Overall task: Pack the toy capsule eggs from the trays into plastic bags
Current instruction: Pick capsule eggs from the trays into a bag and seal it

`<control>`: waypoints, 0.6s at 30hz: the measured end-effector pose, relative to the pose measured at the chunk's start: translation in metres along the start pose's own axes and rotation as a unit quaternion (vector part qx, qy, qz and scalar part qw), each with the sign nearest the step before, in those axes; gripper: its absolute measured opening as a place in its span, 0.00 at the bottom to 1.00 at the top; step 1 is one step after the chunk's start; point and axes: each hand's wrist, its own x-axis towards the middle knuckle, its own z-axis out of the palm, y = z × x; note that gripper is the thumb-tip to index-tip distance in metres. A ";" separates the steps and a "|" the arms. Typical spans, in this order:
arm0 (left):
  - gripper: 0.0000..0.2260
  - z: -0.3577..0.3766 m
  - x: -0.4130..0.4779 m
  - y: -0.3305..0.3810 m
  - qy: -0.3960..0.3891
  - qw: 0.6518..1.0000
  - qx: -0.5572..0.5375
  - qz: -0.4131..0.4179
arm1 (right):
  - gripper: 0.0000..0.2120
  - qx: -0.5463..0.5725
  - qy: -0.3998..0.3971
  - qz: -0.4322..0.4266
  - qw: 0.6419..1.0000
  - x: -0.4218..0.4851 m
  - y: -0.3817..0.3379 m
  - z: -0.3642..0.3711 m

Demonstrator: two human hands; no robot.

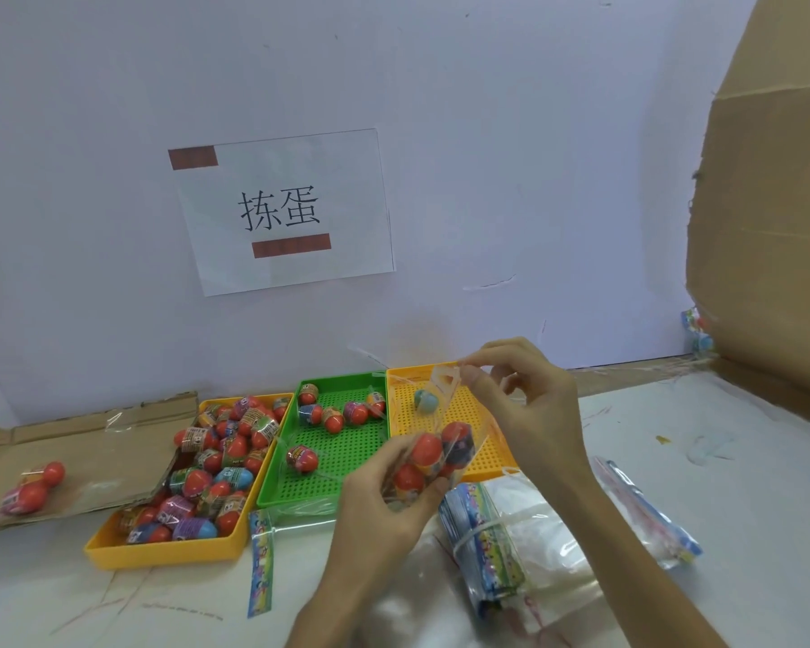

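Bag: a clear plastic bag (443,390) is held in the air over the right yellow tray (412,374), with red eggs (425,453) bunched at its lower end.
Left hand: the left hand (384,502) curls its fingers round that filled end, cupping the eggs through the plastic.
Right hand: the right hand (529,404) pinches the bag's top edge between thumb and fingers.
Long axis: it runs from the left hand up to the right hand, with the opening uppermost.
Next move: probably closing the top; the right hand is nearer it.
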 end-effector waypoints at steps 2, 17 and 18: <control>0.14 0.000 0.000 0.001 0.001 1.000 0.001 0.000 | 0.08 0.020 0.016 0.004 1.000 0.002 0.000 -0.004; 0.16 -0.006 0.003 -0.005 0.077 0.991 -0.080 -0.071 | 0.32 -0.296 -0.103 0.415 0.854 0.011 0.090 -0.078; 0.16 -0.006 0.003 -0.005 0.079 0.991 -0.082 -0.071 | 0.31 -0.320 -0.070 0.388 0.861 0.012 0.088 -0.079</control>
